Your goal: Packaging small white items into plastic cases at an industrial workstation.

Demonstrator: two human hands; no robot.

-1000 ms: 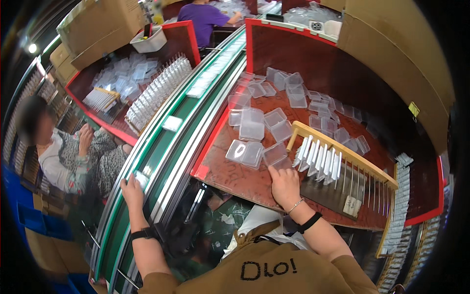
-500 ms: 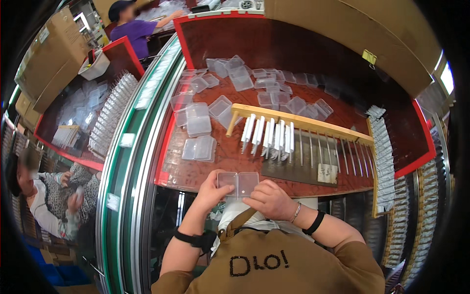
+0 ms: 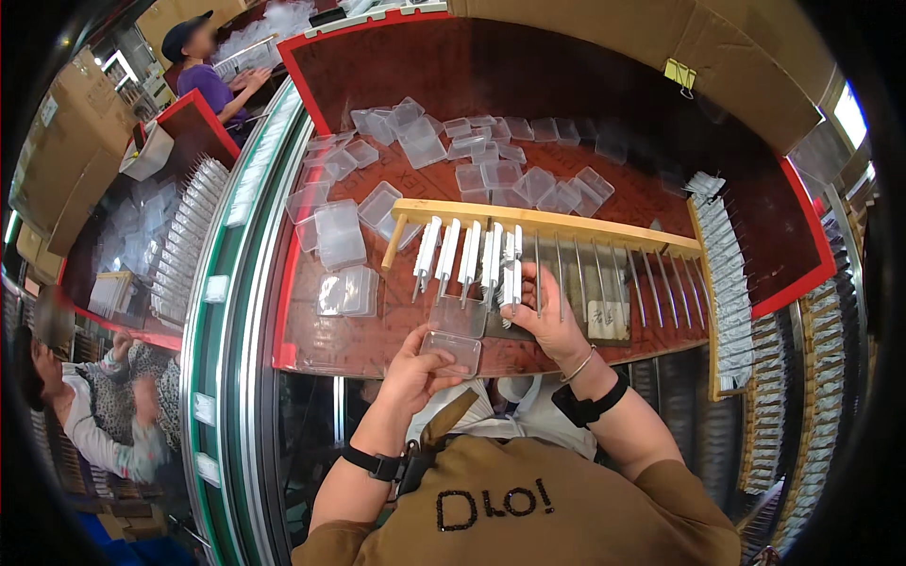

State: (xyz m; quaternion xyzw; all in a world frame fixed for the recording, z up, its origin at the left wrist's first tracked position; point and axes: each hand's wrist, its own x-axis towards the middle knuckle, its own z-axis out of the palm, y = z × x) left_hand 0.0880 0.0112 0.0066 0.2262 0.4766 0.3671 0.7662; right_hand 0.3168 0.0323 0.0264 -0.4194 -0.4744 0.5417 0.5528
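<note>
My left hand (image 3: pixel 415 375) grips a clear hinged plastic box (image 3: pixel 455 353), its lid open, just off the table's near edge. Thumb and fingers clasp one half, while the other half tilts up toward the rack. On the table stands a wooden rack (image 3: pixel 557 223) with a row of metal rods (image 3: pixel 651 288). Several folded white pieces (image 3: pixel 446 257) hang on the rods at its left part. My right hand (image 3: pixel 559 330) is closed, thumb and fingers round the rightmost white piece (image 3: pixel 511 285); whether it is still on its rod I cannot tell.
Loose clear boxes (image 3: pixel 340 231) lie at the left and back of the red table (image 3: pixel 326 341). A second filled rack (image 3: pixel 729 283) stands on the right. To the left runs a green conveyor (image 3: pixel 209 358) carrying small white packs. Two other people work beyond it.
My right hand has left the box and gone up to the hanging white pieces. The box in my left hand has tilted. The person in purple has drawn an arm back. The whole view has shifted.
</note>
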